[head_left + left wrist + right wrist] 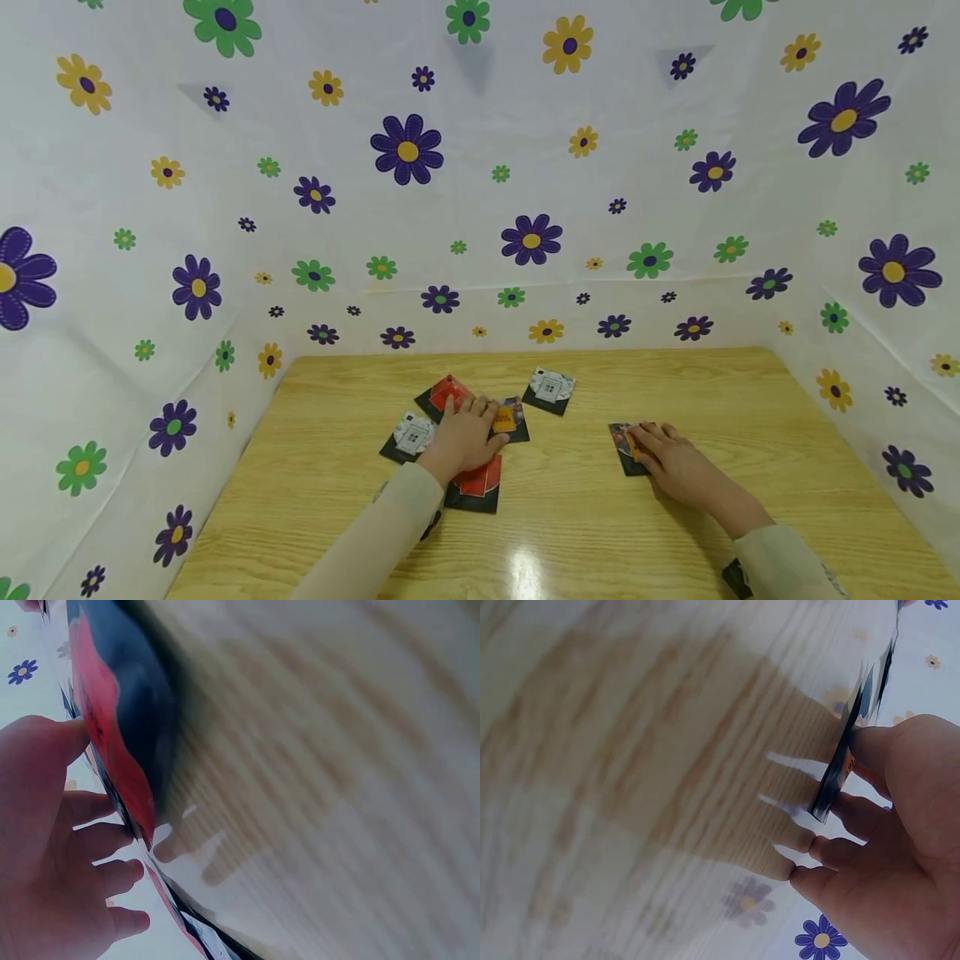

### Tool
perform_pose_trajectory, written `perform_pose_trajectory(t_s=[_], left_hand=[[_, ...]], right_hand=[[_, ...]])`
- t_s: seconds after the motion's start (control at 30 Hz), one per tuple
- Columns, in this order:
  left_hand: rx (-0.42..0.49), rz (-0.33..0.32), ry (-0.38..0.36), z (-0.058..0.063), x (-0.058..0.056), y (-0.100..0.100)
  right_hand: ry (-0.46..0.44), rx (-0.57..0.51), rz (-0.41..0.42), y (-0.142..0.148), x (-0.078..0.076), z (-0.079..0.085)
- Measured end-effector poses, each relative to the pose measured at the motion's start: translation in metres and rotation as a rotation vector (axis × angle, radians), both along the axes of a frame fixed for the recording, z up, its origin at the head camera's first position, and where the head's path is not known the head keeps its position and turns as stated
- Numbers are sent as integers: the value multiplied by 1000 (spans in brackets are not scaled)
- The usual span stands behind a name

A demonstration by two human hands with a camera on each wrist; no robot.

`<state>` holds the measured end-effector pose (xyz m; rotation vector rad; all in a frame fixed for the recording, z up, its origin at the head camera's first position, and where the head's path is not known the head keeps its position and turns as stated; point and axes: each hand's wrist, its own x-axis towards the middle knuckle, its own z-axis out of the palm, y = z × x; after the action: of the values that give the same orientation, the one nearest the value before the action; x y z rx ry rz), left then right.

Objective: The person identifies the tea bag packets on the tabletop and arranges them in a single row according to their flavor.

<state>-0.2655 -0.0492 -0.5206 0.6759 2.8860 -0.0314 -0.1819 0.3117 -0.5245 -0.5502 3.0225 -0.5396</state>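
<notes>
Several small flat square packets, dark along one edge, lie on the wooden table. My left hand (467, 437) rests in the middle of a cluster, fingers spread. Around it are a red packet (442, 398), an orange-labelled packet (517, 429), a white packet (397, 450) and a nearer red packet (480, 500). In the left wrist view the thumb touches a red packet (124, 757). My right hand (678, 467) lies over the right edge of another orange-labelled packet (624, 442). Its thumb and forefinger touch that packet (836, 772) in the right wrist view, the other fingertips at the tabletop.
A second white packet (550, 387) lies apart, towards the back of the table (570, 517). Part of a dark object (737, 578) shows by the right sleeve. White flower-print cloth (480, 200) hangs behind the table and along both sides.
</notes>
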Motion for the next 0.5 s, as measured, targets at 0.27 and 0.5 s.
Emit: perform_pose_trajectory(t_s=[0.27, 0.5], left_hand=[[-15, -21, 32, 4, 13, 3], [-23, -28, 53, 2, 18, 5]], right_hand=[[-16, -11, 3, -1, 2, 3], [-46, -9, -3, -1, 2, 8]])
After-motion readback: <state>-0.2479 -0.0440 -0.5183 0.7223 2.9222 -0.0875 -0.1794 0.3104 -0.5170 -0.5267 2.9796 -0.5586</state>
